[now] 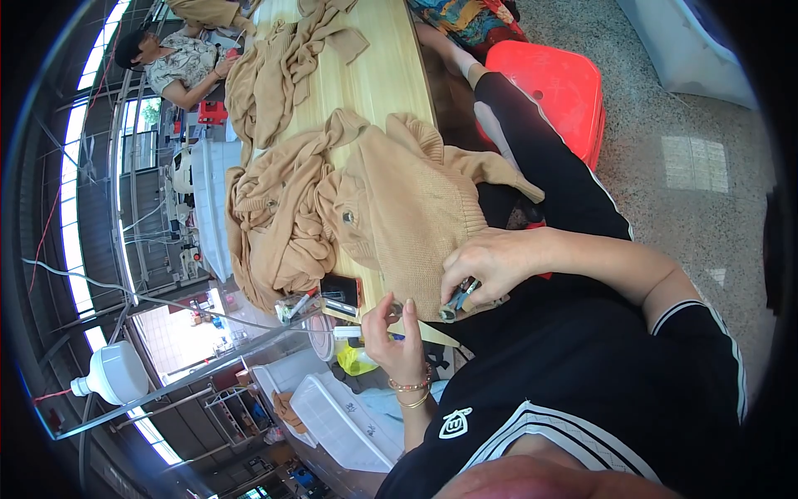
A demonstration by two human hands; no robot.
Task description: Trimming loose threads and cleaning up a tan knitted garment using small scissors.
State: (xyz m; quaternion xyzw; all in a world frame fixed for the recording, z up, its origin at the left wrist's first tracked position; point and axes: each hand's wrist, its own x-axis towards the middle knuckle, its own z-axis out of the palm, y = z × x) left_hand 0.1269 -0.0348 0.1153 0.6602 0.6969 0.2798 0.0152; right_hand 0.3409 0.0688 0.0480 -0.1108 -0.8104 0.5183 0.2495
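Observation:
A tan knitted sweater (407, 208) lies spread at the near end of the table, its lower part reaching over my lap. My right hand (499, 264) is closed around a small tool with blue and dark parts (467, 295), held low over the ribbed edge of the knit. By its tip shows a small round greyish piece (448, 314), too small to name. Left of it, my left hand (397, 345) is raised beside the sweater's edge, thumb and fingers apart, with nothing clearly in them. A dark round button-like spot (347, 218) sits on the sweater.
More tan knitwear (283, 216) is heaped on the wooden table (386, 62). A dark red-edged box (342, 293) stands at the table's left edge, near white plastic bins (345, 420). To the right is a red stool (549, 83). A co-worker (183, 66) sits far left.

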